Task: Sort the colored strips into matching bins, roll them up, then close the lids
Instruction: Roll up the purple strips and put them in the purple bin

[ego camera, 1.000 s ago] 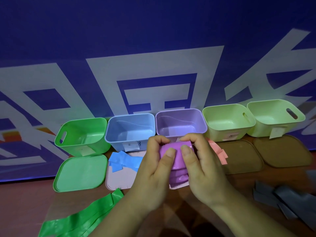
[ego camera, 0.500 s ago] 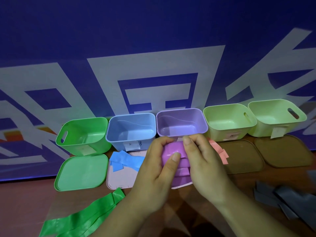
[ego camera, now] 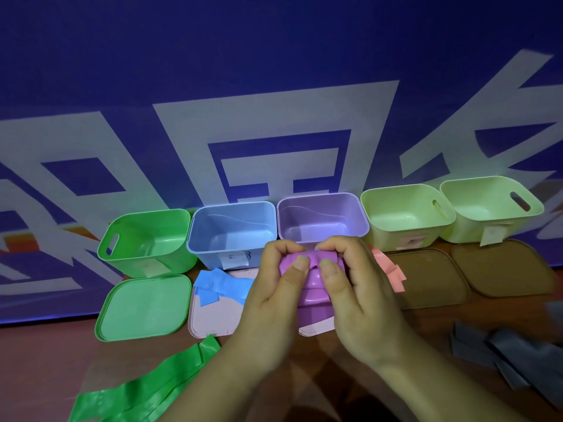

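Observation:
Both my hands hold a purple strip (ego camera: 313, 281), partly rolled, just in front of the open purple bin (ego camera: 323, 220). My left hand (ego camera: 274, 296) pinches its left side, my right hand (ego camera: 356, 293) its right side, thumbs on top. The strip's loose end hangs down onto a pink lid (ego camera: 316, 328). A blue strip (ego camera: 219, 284) lies on another pink lid (ego camera: 210, 315) before the blue bin (ego camera: 231, 233). A green strip (ego camera: 152, 388) lies at the front left, grey strips (ego camera: 511, 351) at the right, and a pink strip (ego camera: 388, 272) beside my right hand.
A green bin (ego camera: 146, 242) with its green lid (ego camera: 143, 306) stands at the left. Two pale green bins (ego camera: 405, 214) (ego camera: 490, 205) stand at the right, with brown lids (ego camera: 432, 278) (ego camera: 502, 269) in front. A blue printed wall rises right behind the bins.
My fingers have kept turning the purple strip; the roll is a little thicker and the hanging end shorter. Both hands stay in front of the purple bin.

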The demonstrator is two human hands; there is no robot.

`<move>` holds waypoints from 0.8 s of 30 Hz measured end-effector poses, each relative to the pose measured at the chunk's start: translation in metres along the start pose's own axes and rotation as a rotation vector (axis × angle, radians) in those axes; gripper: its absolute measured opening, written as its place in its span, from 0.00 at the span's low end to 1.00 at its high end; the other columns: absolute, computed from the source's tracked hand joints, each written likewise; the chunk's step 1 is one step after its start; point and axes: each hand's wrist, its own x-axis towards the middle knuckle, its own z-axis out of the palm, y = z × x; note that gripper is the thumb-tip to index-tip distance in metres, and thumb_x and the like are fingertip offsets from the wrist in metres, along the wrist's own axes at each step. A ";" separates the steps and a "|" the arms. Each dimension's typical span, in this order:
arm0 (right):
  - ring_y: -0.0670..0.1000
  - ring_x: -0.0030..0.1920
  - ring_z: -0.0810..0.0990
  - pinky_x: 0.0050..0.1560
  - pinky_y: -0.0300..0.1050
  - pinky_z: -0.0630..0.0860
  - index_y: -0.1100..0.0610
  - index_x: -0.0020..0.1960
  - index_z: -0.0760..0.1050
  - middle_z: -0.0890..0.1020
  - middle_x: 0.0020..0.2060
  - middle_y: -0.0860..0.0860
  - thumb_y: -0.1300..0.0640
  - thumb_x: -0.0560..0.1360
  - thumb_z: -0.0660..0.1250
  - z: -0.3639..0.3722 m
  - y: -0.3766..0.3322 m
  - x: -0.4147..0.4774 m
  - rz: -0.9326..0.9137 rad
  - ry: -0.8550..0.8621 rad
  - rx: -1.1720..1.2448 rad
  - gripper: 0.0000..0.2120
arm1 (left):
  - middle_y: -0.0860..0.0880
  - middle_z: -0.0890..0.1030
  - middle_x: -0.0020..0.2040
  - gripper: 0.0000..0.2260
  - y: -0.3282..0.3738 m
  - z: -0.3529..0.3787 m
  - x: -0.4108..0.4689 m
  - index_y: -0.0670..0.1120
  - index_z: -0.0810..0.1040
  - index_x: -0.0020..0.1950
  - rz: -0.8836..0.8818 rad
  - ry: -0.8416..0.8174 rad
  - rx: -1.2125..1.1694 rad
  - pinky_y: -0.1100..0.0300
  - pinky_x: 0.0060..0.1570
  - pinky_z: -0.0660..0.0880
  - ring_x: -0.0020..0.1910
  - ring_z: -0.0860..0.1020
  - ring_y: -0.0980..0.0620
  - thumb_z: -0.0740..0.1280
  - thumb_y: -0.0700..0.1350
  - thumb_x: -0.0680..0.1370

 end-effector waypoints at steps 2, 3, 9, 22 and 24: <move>0.45 0.54 0.77 0.54 0.34 0.71 0.50 0.56 0.73 0.77 0.51 0.42 0.46 0.79 0.57 0.001 0.001 0.001 0.022 0.000 0.026 0.11 | 0.61 0.80 0.45 0.13 0.001 -0.001 0.001 0.53 0.72 0.56 0.002 -0.002 0.011 0.70 0.41 0.73 0.41 0.78 0.62 0.58 0.57 0.76; 0.45 0.53 0.77 0.53 0.34 0.71 0.49 0.55 0.73 0.78 0.50 0.41 0.45 0.79 0.57 0.001 0.001 0.001 0.051 -0.003 0.051 0.11 | 0.62 0.79 0.46 0.13 0.001 -0.001 0.001 0.53 0.71 0.57 0.020 -0.001 0.032 0.72 0.42 0.72 0.42 0.78 0.63 0.58 0.56 0.77; 0.44 0.44 0.79 0.44 0.34 0.74 0.48 0.50 0.75 0.79 0.44 0.42 0.46 0.77 0.60 0.001 0.005 0.004 0.287 -0.003 0.289 0.09 | 0.57 0.77 0.58 0.13 -0.010 -0.004 0.001 0.56 0.71 0.64 0.109 -0.059 0.129 0.60 0.59 0.73 0.58 0.77 0.53 0.59 0.55 0.80; 0.60 0.51 0.82 0.47 0.59 0.83 0.48 0.51 0.80 0.83 0.50 0.53 0.49 0.79 0.64 0.004 0.030 0.014 0.531 -0.086 0.608 0.07 | 0.45 0.80 0.57 0.13 -0.031 -0.019 0.029 0.55 0.79 0.59 0.103 -0.141 -0.013 0.53 0.53 0.78 0.55 0.81 0.46 0.72 0.46 0.75; 0.58 0.51 0.83 0.48 0.60 0.83 0.48 0.51 0.80 0.84 0.50 0.51 0.53 0.81 0.63 0.004 0.036 0.019 0.573 -0.084 0.618 0.07 | 0.46 0.81 0.57 0.13 -0.036 -0.019 0.036 0.55 0.79 0.59 0.114 -0.131 0.046 0.48 0.56 0.78 0.57 0.80 0.43 0.72 0.45 0.75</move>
